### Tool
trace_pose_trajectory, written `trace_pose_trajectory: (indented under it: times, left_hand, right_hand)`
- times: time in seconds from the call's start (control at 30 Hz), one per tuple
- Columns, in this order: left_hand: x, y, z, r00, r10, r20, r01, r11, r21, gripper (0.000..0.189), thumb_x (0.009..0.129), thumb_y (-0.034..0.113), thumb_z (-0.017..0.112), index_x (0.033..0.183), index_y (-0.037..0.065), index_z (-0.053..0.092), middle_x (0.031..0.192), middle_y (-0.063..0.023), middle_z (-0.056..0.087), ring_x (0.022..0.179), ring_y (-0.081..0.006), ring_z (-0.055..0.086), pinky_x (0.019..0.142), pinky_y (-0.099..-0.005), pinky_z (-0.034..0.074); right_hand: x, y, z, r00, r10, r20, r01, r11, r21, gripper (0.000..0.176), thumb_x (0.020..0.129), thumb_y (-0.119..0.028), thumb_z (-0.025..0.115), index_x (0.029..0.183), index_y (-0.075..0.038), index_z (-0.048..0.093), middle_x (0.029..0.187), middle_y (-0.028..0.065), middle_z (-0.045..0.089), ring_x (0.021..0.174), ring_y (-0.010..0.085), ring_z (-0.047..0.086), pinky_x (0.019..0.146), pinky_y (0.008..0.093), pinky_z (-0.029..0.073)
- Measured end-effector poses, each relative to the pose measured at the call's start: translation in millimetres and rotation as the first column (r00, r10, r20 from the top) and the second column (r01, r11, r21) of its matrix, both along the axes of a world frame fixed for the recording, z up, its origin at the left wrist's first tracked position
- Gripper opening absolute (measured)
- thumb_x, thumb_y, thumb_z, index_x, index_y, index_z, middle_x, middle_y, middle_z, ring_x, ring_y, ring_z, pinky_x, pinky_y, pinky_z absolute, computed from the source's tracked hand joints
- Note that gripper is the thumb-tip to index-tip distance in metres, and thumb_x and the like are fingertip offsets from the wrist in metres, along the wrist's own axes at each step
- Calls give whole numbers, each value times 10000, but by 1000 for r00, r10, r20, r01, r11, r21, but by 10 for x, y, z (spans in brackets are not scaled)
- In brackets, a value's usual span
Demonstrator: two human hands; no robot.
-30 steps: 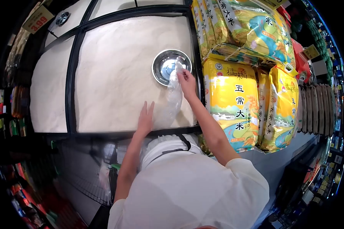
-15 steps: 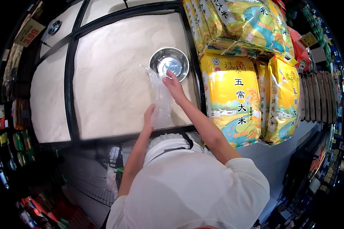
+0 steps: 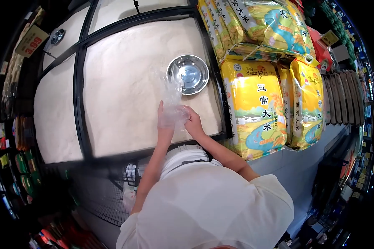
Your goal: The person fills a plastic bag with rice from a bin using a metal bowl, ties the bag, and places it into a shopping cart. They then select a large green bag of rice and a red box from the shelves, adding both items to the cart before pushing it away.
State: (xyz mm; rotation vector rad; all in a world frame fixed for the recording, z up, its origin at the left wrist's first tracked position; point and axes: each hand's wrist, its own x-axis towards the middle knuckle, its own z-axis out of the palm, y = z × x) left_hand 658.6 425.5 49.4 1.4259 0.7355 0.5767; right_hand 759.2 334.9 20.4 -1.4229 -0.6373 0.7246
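A clear plastic bag (image 3: 171, 96) hangs between my two hands over a bin of white grain, its upper end reaching the edge of a metal bowl. My left hand (image 3: 166, 124) holds the bag's lower left side, partly covered by the film. At the bag's lower right, the fingers of my right hand (image 3: 194, 123) are closed on its edge. The shiny metal bowl (image 3: 194, 76) rests on the white grain (image 3: 124, 83), just beyond my hands.
Black dividers (image 3: 78, 103) frame the bin. Large yellow rice bags (image 3: 253, 112) are stacked along its right side. In a neighbouring bin at the upper left lies another metal bowl (image 3: 57, 36), near a price sign (image 3: 31, 41). A wire basket (image 3: 108, 199) is below left.
My right hand has moved back from beside the bowl to the bag's lower end and closed on it. My left hand has moved slightly up along the bag.
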Motion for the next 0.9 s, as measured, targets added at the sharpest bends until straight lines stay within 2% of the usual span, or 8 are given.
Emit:
trace_pose_trajectory:
  times: [0.03,0.23,0.37,0.47,0.6,0.7,0.8,0.9]
  left_hand:
    - [-37,-29,143,993,48,108,-29,985,-172,666,893,211,675,1465,53,371,1479,-169,406,1318,-289,460,1083,-393,392]
    - [-124,-19,194,1000,-27,-7,28,948,317,580,899,64,602,1440,30,397,1481,-161,408,1340,-247,441,1078,-350,398]
    - [-190,283,126,977,177,121,-144,959,-245,261,913,27,570,1170,2,603,1203,-93,634,1111,-157,580,964,-283,454]
    - [-393,433,133,967,241,85,-203,926,-318,60,971,67,570,1021,51,598,975,-23,661,871,-79,593,797,-235,484]
    - [-586,490,-53,971,223,84,-181,921,-345,51,973,88,572,1009,55,589,935,-24,639,857,-98,598,778,-244,501]
    - [-613,499,-83,945,312,100,-262,902,-343,60,968,89,575,1018,56,579,932,-28,627,859,-114,607,784,-248,506]
    - [-662,698,-32,868,435,238,-285,831,-478,61,965,91,566,1020,64,573,931,-24,616,860,-134,612,788,-272,514]
    - [-883,980,-184,871,459,174,-240,708,-664,91,965,156,570,1033,98,590,906,3,604,854,-144,613,789,-316,530]
  right_hand:
    - [18,17,30,999,-30,-40,27,998,-55,430,848,59,584,1274,-2,582,1151,118,661,1087,189,632,905,304,509]
    - [-149,105,383,997,70,10,-70,997,-21,355,849,40,579,1200,-17,590,1025,60,678,938,150,624,839,283,501]
    - [-186,174,231,965,65,-255,-53,997,54,345,858,51,526,1183,-44,585,1095,76,657,1012,169,613,905,288,480]
    - [-73,159,221,599,38,-800,204,959,198,288,881,-1,491,1150,-40,586,1143,116,655,1056,230,635,957,336,485]
    - [-23,161,294,378,17,-926,342,926,157,174,955,-137,489,1019,-42,620,941,99,670,871,212,655,802,329,533]
    - [67,117,-327,162,554,-816,125,809,574,184,959,-209,537,997,-54,629,747,19,576,600,141,528,546,268,453]
    - [4,143,-32,512,-98,-853,49,995,-85,230,942,-280,593,1028,-72,641,676,-13,473,477,117,349,428,256,308]
    - [38,-22,272,768,225,-600,-322,945,-58,317,908,-351,652,1062,-73,649,693,16,506,542,142,460,497,290,400]
